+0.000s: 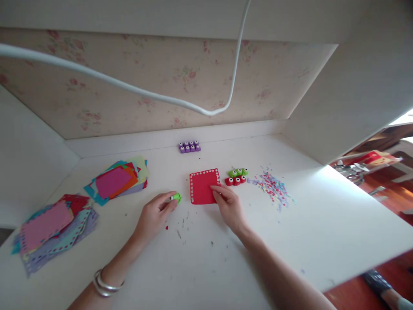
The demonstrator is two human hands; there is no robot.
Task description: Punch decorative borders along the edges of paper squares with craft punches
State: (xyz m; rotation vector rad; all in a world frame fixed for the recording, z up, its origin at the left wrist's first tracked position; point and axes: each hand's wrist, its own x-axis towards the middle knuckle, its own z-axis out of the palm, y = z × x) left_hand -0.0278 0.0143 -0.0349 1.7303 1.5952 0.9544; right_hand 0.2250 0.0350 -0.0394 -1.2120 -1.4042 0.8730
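A square of red paper (204, 187) lies in the middle of the white table, with small shapes punched along its left, top and right edges. My right hand (227, 204) grips its lower right side between thumb and fingers. To the left of the paper, my left hand (158, 210) is closed around a small green craft punch (176, 197), held low over the table and apart from the paper. A row of green punches (238, 172) and a row of red punches (235, 181) stand just right of the paper.
Purple punches (189, 147) stand near the back ledge. Coloured paper sheets (118, 181) and a pile of punched sheets (51, 228) lie at the left. Confetti (274, 187) is scattered at the right. A white cable (180, 102) hangs across the front of the wall.
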